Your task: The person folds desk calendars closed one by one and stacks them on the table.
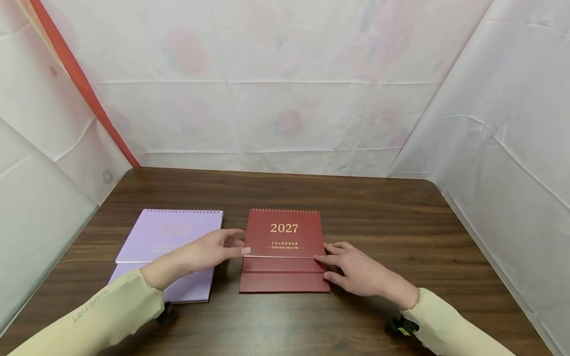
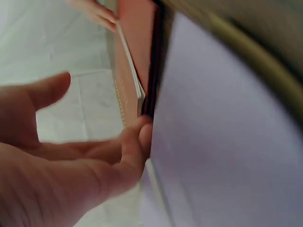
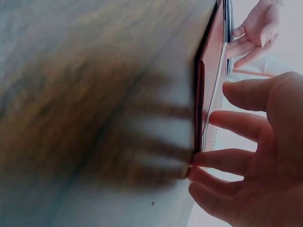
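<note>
A dark red 2027 desk calendar (image 1: 285, 236) lies flat on the wooden table, its spiral binding at the far side and its base flap towards me. At its left edge is my left hand (image 1: 209, 248), fingers loosely bent, the thumb by the cover's lower left corner. My right hand (image 1: 358, 271) lies along the opposite edge, fingers spread. In the right wrist view, fingertips (image 3: 201, 158) of that hand meet the red calendar's side (image 3: 200, 99). A lilac 2027 calendar (image 1: 178, 225) lies further left, partly hidden under my left forearm.
The dark wooden table (image 1: 378, 212) runs back to a white patterned cloth (image 1: 289, 99) hung behind it. More white cloth hangs at both sides, with a red strip (image 1: 84, 84) at the left corner. Each wrist wears a black device (image 1: 403, 325) below the sleeve.
</note>
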{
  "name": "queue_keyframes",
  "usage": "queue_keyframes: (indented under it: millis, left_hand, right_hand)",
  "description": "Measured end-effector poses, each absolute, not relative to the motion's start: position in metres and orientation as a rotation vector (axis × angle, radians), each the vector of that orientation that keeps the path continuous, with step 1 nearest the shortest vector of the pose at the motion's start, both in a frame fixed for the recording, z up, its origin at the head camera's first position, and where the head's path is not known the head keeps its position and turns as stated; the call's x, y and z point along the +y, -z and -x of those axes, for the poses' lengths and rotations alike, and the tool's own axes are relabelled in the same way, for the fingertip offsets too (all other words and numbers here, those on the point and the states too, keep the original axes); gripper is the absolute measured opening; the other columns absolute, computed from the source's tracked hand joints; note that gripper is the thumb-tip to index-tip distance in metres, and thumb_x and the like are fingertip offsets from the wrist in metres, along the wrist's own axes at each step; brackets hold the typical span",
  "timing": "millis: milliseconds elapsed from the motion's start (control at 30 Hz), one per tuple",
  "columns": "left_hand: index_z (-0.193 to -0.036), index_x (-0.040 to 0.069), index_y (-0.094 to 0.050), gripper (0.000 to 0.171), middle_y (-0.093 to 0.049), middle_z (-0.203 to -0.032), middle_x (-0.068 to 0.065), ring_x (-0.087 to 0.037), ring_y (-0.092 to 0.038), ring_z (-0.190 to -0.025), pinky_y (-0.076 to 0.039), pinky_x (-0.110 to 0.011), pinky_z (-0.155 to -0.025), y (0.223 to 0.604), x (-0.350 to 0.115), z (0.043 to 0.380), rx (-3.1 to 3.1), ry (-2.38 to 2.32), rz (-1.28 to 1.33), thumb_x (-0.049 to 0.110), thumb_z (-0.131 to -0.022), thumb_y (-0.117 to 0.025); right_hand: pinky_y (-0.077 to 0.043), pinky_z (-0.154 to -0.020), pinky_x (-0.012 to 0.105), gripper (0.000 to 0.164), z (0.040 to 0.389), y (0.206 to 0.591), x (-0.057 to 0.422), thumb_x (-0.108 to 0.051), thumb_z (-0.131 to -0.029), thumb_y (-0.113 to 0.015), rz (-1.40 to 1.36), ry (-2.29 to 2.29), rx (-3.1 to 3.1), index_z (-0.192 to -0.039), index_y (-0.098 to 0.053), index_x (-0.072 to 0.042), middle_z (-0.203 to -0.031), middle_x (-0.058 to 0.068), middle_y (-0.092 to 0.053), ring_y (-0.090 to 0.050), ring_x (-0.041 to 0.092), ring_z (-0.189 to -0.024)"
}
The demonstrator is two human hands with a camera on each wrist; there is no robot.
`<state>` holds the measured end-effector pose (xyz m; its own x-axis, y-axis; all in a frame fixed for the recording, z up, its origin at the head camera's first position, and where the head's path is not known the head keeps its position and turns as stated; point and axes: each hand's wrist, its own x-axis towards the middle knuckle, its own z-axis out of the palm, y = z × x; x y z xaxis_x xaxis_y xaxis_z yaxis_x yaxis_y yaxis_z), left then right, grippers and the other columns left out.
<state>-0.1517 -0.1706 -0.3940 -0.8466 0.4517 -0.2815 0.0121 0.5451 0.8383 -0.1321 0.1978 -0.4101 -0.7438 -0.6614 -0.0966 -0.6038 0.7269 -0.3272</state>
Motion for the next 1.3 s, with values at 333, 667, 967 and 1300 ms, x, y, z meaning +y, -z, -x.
queue_keyframes:
  millis: [333,667,967,1300]
  left_hand:
    - [-0.145,-0.016,-0.030,0.077,-0.056,-0.134,-0.022,-0.024,-0.055,-0.115,-0.045,-0.042,-0.095,0.402,-0.171,0.165,2.128,-1.501,-0.190,0.027,-0.095,-0.069]
    - [-0.126,-0.013,-0.049,0.055,-0.055,-0.103,-0.012,-0.019,-0.052,-0.088,-0.046,-0.031,-0.076,0.416,-0.161,0.169,2.207,-1.565,-0.208,0.009,-0.084,-0.076]
    - [-0.123,-0.010,-0.048,0.052,-0.053,-0.104,-0.013,-0.021,-0.053,-0.089,-0.044,-0.030,-0.075,0.418,-0.162,0.170,2.200,-1.579,-0.253,0.006,-0.083,-0.077]
    - [-0.122,-0.010,-0.046,0.050,-0.052,-0.102,-0.013,-0.020,-0.054,-0.088,-0.047,-0.027,-0.068,0.418,-0.165,0.166,2.159,-1.618,-0.277,0.002,-0.083,-0.076]
  right_hand:
    - [-0.042,-0.103,0.051,0.040,0.131,0.414,0.195,-0.026,-0.099,-0.064,0.997,0.486,2.765,-0.137,-0.062,-0.014,-0.143,0.024,-0.050,-0.045,0.035,-0.133]
    - [-0.041,-0.104,0.051,0.046,0.132,0.416,0.191,-0.023,-0.099,-0.063,0.883,0.616,2.798,-0.142,-0.056,-0.007,-0.142,0.018,-0.053,-0.048,0.031,-0.131]
    - [-0.051,-0.093,0.042,0.062,0.142,0.422,0.194,-0.011,-0.099,-0.063,0.630,1.079,2.724,-0.151,-0.034,0.005,-0.139,0.015,-0.057,-0.064,0.022,-0.114]
    - [-0.057,-0.078,0.033,0.060,0.156,0.426,0.195,0.002,-0.095,-0.058,0.329,1.491,2.367,-0.150,-0.036,0.005,-0.129,0.022,-0.060,-0.067,0.025,-0.102]
